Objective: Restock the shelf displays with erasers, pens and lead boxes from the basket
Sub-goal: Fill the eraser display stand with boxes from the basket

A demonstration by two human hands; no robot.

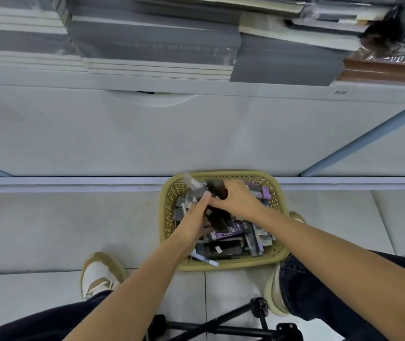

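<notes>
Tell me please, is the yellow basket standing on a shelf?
No, the yellow basket stands on the tiled floor in front of the shelf unit.

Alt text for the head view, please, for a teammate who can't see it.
Both hands are in a yellow basket of packaged stationery on the floor: the right hand grips a dark pack, the left hand holds a clear pack, blurred. The basket stands at the foot of a white shelf unit with stacked notebooks above.

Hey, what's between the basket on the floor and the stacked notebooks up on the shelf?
In the head view, the white cabinet front, with a curved handle notch near its top, and the pale base rail just behind the basket.
</notes>
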